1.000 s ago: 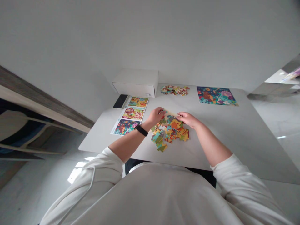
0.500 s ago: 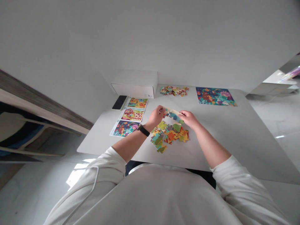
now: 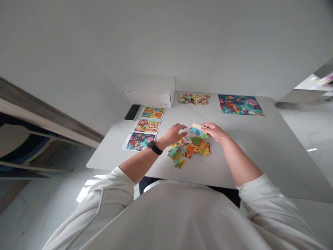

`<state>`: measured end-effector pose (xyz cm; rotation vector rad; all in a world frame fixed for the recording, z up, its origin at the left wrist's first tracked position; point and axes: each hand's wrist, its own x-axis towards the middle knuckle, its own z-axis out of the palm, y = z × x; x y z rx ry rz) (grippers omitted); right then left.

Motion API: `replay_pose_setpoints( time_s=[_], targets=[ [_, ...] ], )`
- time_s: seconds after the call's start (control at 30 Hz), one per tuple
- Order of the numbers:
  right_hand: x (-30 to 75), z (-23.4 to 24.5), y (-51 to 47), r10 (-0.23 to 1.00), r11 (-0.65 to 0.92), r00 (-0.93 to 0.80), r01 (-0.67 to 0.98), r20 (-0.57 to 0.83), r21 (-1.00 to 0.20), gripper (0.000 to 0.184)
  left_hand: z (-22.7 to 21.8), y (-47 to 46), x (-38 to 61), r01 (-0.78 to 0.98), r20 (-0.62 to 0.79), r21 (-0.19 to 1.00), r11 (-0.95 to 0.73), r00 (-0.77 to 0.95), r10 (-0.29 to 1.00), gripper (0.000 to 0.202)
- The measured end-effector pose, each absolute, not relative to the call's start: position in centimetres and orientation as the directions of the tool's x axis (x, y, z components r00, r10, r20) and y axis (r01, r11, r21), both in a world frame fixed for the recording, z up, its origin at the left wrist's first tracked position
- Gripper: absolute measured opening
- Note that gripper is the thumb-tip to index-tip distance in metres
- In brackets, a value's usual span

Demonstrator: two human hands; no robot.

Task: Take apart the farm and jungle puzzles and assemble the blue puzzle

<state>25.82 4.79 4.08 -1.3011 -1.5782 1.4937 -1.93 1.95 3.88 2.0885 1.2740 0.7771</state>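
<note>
My right hand [image 3: 213, 132] is closed on a strip of joined puzzle pieces [image 3: 199, 132], mostly blue with a pale tan edge. The strip is tilted up over the far side of a partly assembled jigsaw puzzle [image 3: 191, 150] in yellow, orange and green. Left of that strip, my left hand [image 3: 176, 134] has its thumb and fingers apart, just above the puzzle's upper left part. A whitish, red-marked piece [image 3: 185, 140] lies below its fingertips.
A heap of loose puzzle pieces [image 3: 194, 99] lies at the back of the white table [image 3: 247, 146]. Right of it is a dark blue finished puzzle [image 3: 240, 105]. At the left are a picture sheet [image 3: 147, 125], a phone [image 3: 132, 112] and a white box [image 3: 148, 92].
My left hand has let go of the strip's left end and moved slightly down, fingers spreading. My right hand still holds a part, now lower and further right.
</note>
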Motion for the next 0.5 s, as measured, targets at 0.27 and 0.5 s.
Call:
replay_pose_setpoints(
  time_s=[0.27, 0.5],
  targets=[
    [24.6, 4.0, 3.7, 0.926, -0.046, -0.350, 0.276, -0.145, -0.960, 0.058, 4.8, 3.1, -0.5, 0.459, 0.060, 0.868, -0.190, 0.283, 0.957, 0.030],
    [26.9, 2.9, 3.2, 0.955, 0.090, -0.277, 0.603, -0.103, -0.793, 0.036, 3.6, 2.8, -2.9, 0.556, 0.001, 0.782, -0.282, 0.452, 0.892, 0.026]
  ],
)
